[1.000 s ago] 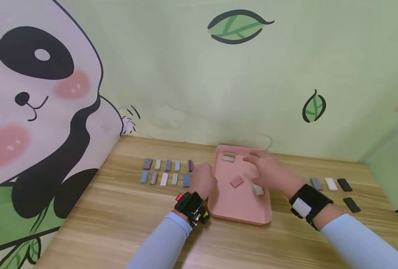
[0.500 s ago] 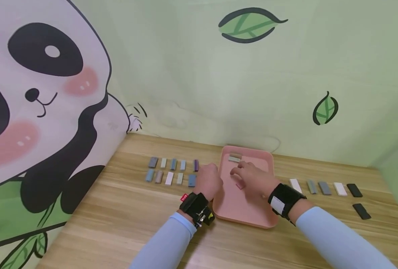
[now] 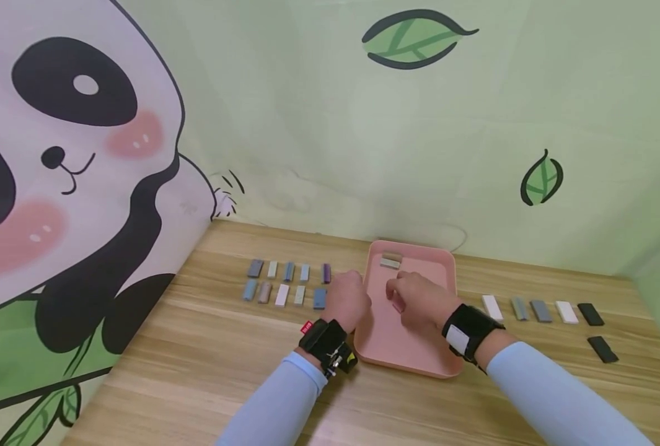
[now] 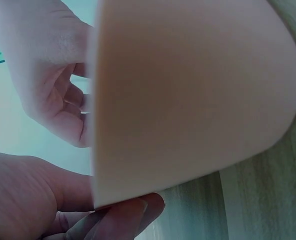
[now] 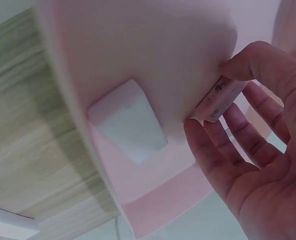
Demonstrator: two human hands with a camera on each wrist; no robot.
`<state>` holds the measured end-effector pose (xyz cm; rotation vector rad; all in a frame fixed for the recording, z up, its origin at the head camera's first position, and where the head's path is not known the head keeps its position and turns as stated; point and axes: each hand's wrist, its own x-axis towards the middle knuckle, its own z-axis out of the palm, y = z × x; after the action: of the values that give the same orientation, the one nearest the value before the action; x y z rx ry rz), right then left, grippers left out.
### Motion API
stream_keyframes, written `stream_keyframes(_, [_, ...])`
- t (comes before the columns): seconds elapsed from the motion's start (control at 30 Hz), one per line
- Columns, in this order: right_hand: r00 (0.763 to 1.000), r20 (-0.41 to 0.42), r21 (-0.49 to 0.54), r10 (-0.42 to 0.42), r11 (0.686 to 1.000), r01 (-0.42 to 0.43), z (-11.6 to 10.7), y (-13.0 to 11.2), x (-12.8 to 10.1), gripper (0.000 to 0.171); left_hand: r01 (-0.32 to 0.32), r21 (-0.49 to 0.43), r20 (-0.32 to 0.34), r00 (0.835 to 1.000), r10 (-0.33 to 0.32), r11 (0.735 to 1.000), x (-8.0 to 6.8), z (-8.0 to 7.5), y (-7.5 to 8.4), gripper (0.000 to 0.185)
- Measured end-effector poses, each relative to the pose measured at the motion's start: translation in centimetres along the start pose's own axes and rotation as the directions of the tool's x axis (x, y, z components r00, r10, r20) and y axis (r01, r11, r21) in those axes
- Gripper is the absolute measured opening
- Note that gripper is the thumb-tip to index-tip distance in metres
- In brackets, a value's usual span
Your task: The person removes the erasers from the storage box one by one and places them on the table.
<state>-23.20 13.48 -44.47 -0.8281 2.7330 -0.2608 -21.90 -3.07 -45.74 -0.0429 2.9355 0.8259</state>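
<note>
My left hand (image 3: 347, 300) grips the left rim of a shallow pink tray (image 3: 404, 362). In the left wrist view the thumb and fingers lie on either side of the tray wall (image 4: 188, 100). Inside the tray my right hand (image 3: 421, 300) pinches a small flat pink block (image 5: 219, 98) between thumb and fingertips. Black marks and fine print show on that block. A white block (image 5: 128, 120) with slanted ends lies in the tray beside it, hidden by the right hand in the head view. Near the far left corner of the tray lies a greyish block (image 3: 390, 263), with a brownish one behind it.
Two rows of small coloured blocks, among them a purple one (image 3: 326, 273) and a blue one (image 3: 320, 298), lie left of the tray. To its right lie white blocks (image 3: 492, 307), grey ones (image 3: 541, 311) and two black ones (image 3: 603, 349). A printed wall (image 3: 307, 124) stands behind the table.
The right hand has moved left from the tray's right side to its middle and has taken hold of the pink block. The left hand has stayed on the rim. The head view shifted slightly.
</note>
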Motion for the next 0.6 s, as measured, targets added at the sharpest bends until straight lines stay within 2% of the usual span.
stream_keyframes(0.2, [1.0, -0.016, 0.029, -0.006, 1.0, 0.007, 0.0, 0.2, -0.2, 0.016, -0.004, 0.0, -0.007, 1.0, 0.004, 1.0, 0.0, 0.0, 0.0, 0.004])
stream_keyframes(0.4, [0.999, 0.007, 0.132, 0.038, 0.99, -0.039, -0.4, 0.4, -0.8, 0.009, 0.0, -0.004, -0.009, 1.0, 0.0, 1.0, 0.1, 0.3, -0.1, 0.004])
stream_keyframes(0.5, [0.999, -0.025, 0.141, 0.039, 0.989, -0.035, -0.8, 0.7, -1.2, 0.007, 0.008, -0.012, -0.006, 1.0, -0.008, 1.0, 0.1, 0.3, 0.0, 0.005])
stream_keyframes(0.6, [0.997, -0.074, 0.131, 0.025, 0.991, -0.015, -1.5, 1.1, -1.7, 0.013, 0.013, -0.016, -0.002, 1.0, -0.013, 1.0, 0.0, 0.2, 0.1, 0.005])
